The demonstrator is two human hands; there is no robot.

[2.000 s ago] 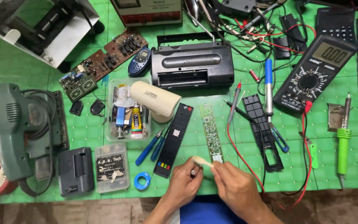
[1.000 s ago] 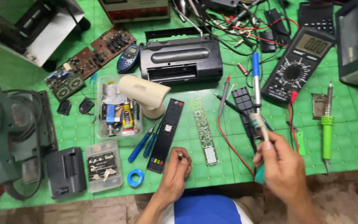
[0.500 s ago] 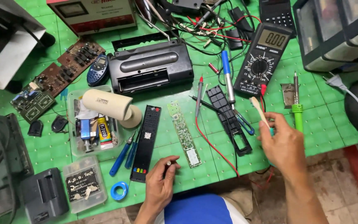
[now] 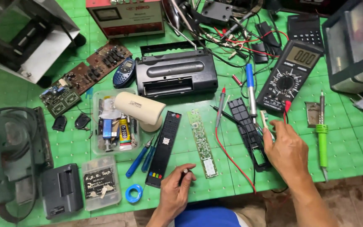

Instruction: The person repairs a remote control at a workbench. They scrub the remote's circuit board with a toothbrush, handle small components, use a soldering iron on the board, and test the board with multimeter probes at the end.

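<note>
My left hand (image 4: 174, 191) rests at the table's front edge, fingers closed on a small dark tool with a metal tip (image 4: 185, 171). It lies just below the black remote control (image 4: 164, 147) and the long green circuit board strip (image 4: 201, 143). My right hand (image 4: 286, 151) is at the right and pinches a small cream brush (image 4: 264, 119) with the head pointing up. That hand sits beside the black remote casing (image 4: 248, 128), below the multimeter (image 4: 288, 75).
On the green mat lie a black radio (image 4: 175, 75), a cream cylinder (image 4: 139, 107) on a clear parts box (image 4: 112, 128), blue pliers (image 4: 141, 157), a blue tape roll (image 4: 134, 193), a blue-handled soldering iron (image 4: 251, 90), a green-handled iron (image 4: 322, 138) and red probe leads (image 4: 232, 157).
My hands were together at the front edge holding the cream brush. The right hand carried it off to the right, beside the black casing. The left hand stayed put.
</note>
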